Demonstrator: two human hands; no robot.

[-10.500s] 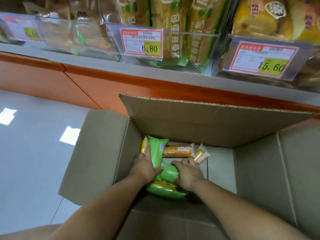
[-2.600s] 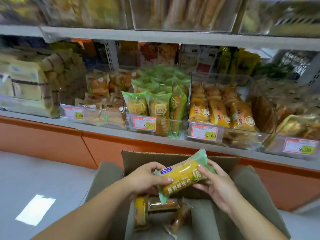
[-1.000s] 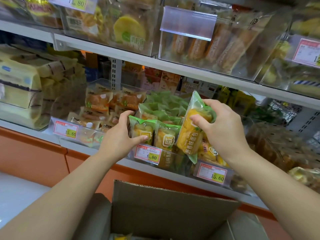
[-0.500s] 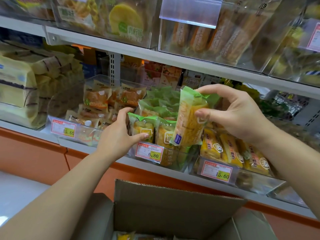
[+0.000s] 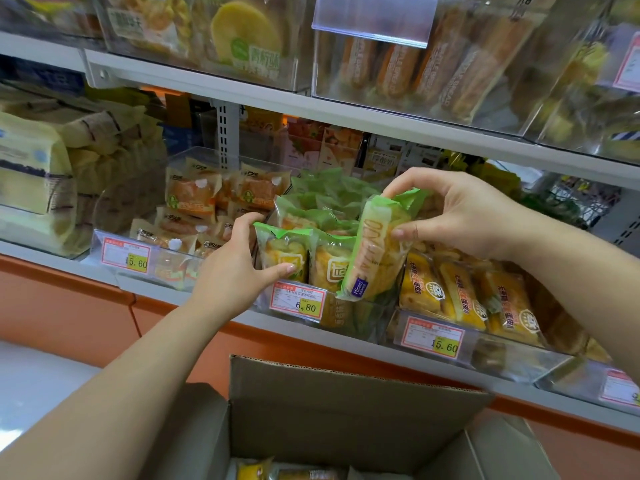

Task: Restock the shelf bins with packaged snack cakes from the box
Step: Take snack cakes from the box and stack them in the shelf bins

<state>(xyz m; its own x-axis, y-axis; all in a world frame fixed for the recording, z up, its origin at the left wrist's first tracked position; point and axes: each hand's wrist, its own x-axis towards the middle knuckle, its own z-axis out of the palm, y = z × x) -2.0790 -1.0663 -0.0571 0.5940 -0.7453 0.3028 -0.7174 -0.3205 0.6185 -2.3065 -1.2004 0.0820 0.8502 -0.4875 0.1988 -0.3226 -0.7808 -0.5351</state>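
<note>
Right hand (image 5: 460, 216) is up at the lower shelf, thumb and fingertips pinching a green-and-yellow snack cake (image 5: 372, 251) by its crimped top. The pack hangs nearly upright, its bottom end dipping into the front right corner of the clear bin (image 5: 360, 318) tagged 6.80 (image 5: 298, 301). Left hand (image 5: 232, 268) is on that same bin, fingers curled behind the front pack (image 5: 285, 254) and thumb laid across its face, holding it. More green packs stand in rows behind, filling the bin to the back.

Now the surroundings. The lower shelf (image 5: 249, 318) is a grey ledge running across and sloping down to the right in this wide view, lined with clear bins. To the left, a bin of orange-labelled cakes (image 5: 194, 199) with a 15.60 tag (image 5: 126, 254); to the right, yellow packs (image 5: 450, 292) behind another 15.60 tag (image 5: 434, 337). Further left, pale yellow bags (image 5: 34, 174) are stacked. A second grey shelf (image 5: 346, 112) runs overhead, carrying clear bins of long bread sticks (image 5: 415, 71). A slotted upright (image 5: 227, 133) shows at the back.

Below the ledge, an orange base panel (image 5: 69, 317) meets a pale glossy floor (image 5: 34, 382). The cardboard box (image 5: 346, 410) sits open right under the arms, its far flap standing up, a few yellow packs (image 5: 256, 471) just visible inside.
</note>
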